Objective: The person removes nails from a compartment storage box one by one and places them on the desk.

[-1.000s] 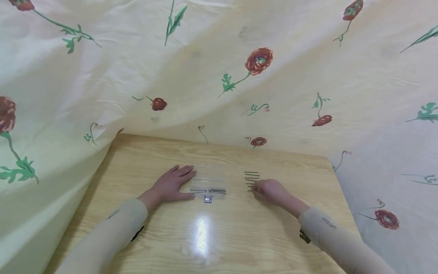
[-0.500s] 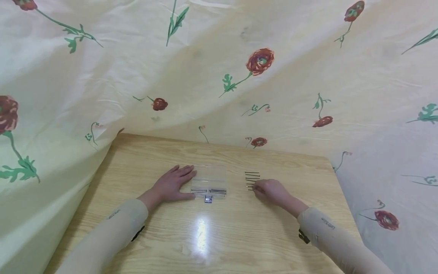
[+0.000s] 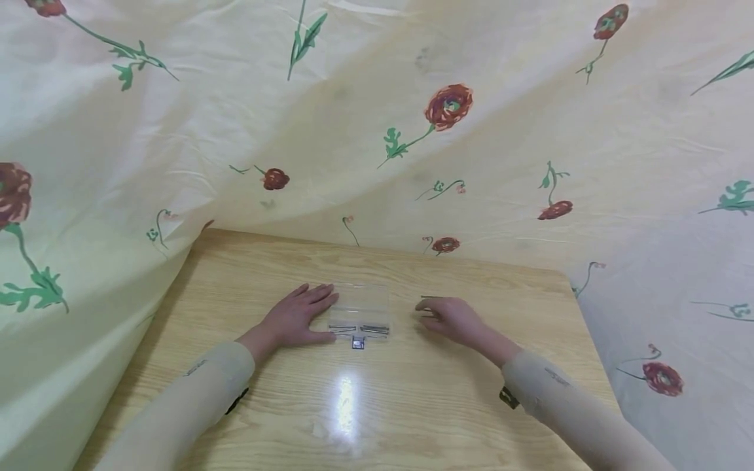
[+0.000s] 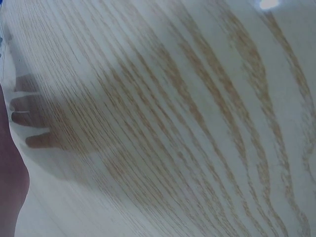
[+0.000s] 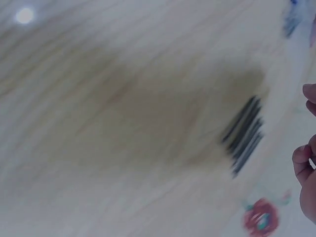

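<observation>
My left hand rests palm down with fingers spread, at the left edge of a clear plastic box. Thin metal nails or screws lie in the box's near part, which has a blue tab in front. To its right, a row of dark nails or screws lies side by side on the table, too blurred to tell which. My right hand hovers over that row with loosely bent fingers and hides most of it in the head view. In the right wrist view a gap shows between thumb and fingers, with nothing visible in it.
All this is on a wood-grain table. A flower-patterned cloth hangs behind it and along both sides. Light glares off the tabletop in front of the box.
My right hand has left the near end of the row, moving away from me and slightly left, and its pinched fingers have loosened. The left hand and the box stay put.
</observation>
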A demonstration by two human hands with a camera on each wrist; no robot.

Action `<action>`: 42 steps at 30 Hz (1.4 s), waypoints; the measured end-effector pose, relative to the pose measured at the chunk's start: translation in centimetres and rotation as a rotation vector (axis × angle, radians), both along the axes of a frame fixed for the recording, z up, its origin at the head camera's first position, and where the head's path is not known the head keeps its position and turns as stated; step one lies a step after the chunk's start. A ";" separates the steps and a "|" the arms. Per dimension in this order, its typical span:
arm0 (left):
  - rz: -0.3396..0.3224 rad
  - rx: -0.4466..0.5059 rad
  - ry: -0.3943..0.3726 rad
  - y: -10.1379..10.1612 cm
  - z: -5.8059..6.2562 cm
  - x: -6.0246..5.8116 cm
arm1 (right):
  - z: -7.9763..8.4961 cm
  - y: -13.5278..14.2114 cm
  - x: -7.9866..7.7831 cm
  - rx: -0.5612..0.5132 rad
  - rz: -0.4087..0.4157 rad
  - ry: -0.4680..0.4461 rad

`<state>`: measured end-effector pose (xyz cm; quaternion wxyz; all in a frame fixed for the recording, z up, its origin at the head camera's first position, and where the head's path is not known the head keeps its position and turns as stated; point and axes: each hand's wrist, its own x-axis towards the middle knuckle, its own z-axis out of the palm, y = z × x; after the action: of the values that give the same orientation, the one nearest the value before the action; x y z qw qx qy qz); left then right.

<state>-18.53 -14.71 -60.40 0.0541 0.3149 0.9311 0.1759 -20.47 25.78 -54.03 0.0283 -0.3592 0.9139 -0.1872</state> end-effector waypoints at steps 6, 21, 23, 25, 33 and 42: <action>-0.009 0.003 0.019 0.0 -0.3 0.0 | 1.3 -4.4 -0.3 -0.008 0.066 -0.075; -0.004 0.000 0.017 0.1 -0.2 -0.1 | 0.1 -10.8 -0.8 -0.003 0.228 -0.103; -0.002 -0.008 0.016 0.0 -0.2 -0.2 | -0.2 -11.2 -0.9 -0.003 0.246 -0.099; -0.001 -0.012 0.016 0.0 -0.2 -0.2 | -0.5 -11.5 -0.9 0.001 0.258 -0.092; -0.006 0.011 0.012 -0.2 -0.2 -0.3 | -1.0 -12.1 -1.1 0.025 0.279 -0.076; -0.012 0.016 0.039 -0.3 -0.2 -0.4 | -1.7 -11.9 -1.2 0.038 0.279 -0.060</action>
<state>-18.89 -14.96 -60.65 0.0345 0.3242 0.9287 0.1767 -21.63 13.90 -55.77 0.0880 -0.4764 0.8572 -0.1746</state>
